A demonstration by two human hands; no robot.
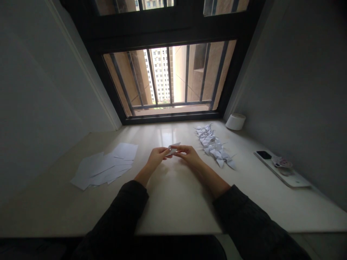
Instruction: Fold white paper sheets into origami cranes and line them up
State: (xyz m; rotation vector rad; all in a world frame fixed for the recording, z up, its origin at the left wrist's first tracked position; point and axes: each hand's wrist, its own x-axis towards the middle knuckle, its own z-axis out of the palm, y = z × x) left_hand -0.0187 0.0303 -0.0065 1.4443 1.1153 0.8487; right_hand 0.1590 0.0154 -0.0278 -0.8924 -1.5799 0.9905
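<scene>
Between my two hands is a small piece of folded white paper (pixel 175 146), held a little above the pale sill. My left hand (pixel 157 156) pinches its left side with thumb and fingers. My right hand (pixel 189 154) grips the right side, its fingertips pressed on the paper. The fingers partly cover the paper, so its full shape is hidden. Off to the right lie several folded paper cranes (pixel 213 144) in a close cluster. Loose white paper sheets (pixel 108 164) overlap in a spread pile at the left.
A phone (pixel 282 169) with a ring-like attachment on its back lies at the right. Near the window's right corner stands a white cup-like object (pixel 235 121). A dark-framed window (pixel 173 117) with bars closes the far side; grey walls flank the sill (pixel 176 202).
</scene>
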